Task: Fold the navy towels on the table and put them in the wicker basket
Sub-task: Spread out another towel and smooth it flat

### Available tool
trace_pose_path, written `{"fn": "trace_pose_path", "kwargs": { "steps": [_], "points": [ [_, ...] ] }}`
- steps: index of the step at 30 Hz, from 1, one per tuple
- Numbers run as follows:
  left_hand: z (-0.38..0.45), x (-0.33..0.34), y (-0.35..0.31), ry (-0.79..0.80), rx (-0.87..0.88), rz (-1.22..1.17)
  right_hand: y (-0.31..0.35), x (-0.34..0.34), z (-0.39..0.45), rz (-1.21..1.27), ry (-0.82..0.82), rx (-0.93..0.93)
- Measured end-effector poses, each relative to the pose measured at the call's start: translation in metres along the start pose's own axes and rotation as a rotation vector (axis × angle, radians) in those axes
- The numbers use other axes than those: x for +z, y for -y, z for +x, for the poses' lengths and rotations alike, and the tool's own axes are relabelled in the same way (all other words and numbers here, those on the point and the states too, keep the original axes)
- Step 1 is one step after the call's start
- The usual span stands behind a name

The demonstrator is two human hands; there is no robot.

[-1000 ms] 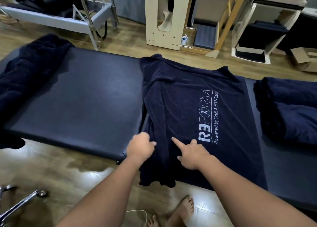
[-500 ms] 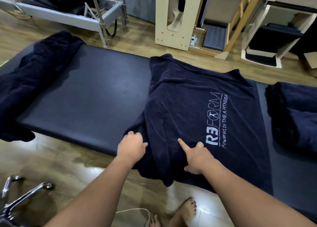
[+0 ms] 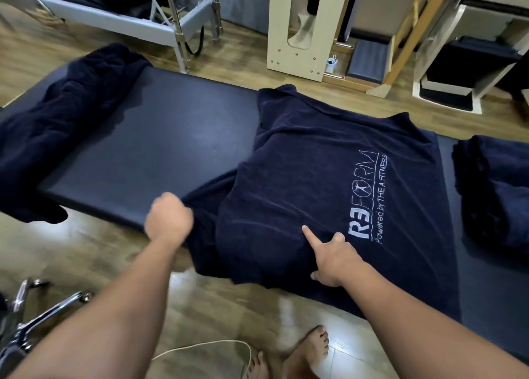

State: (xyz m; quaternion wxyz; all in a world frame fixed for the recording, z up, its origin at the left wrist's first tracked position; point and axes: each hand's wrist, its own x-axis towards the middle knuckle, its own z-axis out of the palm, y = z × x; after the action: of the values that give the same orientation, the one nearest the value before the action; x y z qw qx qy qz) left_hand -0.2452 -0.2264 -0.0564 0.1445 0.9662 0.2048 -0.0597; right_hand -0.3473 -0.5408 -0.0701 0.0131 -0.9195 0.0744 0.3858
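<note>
Head view: a navy towel (image 3: 329, 184) lies spread on the dark table (image 3: 160, 149), its near edge hanging over the table's front edge. The left hand (image 3: 169, 221) is blurred but curled on the towel's left edge. The right hand (image 3: 329, 258) presses the towel with its forefinger straight. Bare tabletop lies between this towel and a bunched towel (image 3: 57, 132) at the left end; more towels (image 3: 495, 189) sit at the right.

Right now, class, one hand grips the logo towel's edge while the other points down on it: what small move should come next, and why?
Probably the left hand should draw the gripped edge further left to spread the logo towel flat. That hand holds bunched cloth at the table edge, the towel's left part lies doubled under in folds, and the right hand pins it with a finger.
</note>
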Motion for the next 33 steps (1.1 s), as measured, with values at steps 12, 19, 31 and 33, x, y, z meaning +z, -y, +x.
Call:
{"fn": "trace_pose_path", "kwargs": {
  "steps": [12,19,31,33],
  "points": [
    [-0.048,0.017,0.012,0.290,0.136,0.097,0.004,0.010,-0.001,0.012,-0.033,0.035],
    [0.004,-0.004,0.062,0.116,-0.112,-0.176,0.004,0.011,-0.003,-0.009,-0.041,0.031],
    [-0.031,0.015,0.067,0.247,0.075,0.007,0.011,0.034,-0.013,-0.026,-0.125,0.064],
    [-0.035,0.016,0.065,0.191,0.071,0.116,0.010,0.043,-0.023,-0.030,-0.132,0.044]
  ]
}}
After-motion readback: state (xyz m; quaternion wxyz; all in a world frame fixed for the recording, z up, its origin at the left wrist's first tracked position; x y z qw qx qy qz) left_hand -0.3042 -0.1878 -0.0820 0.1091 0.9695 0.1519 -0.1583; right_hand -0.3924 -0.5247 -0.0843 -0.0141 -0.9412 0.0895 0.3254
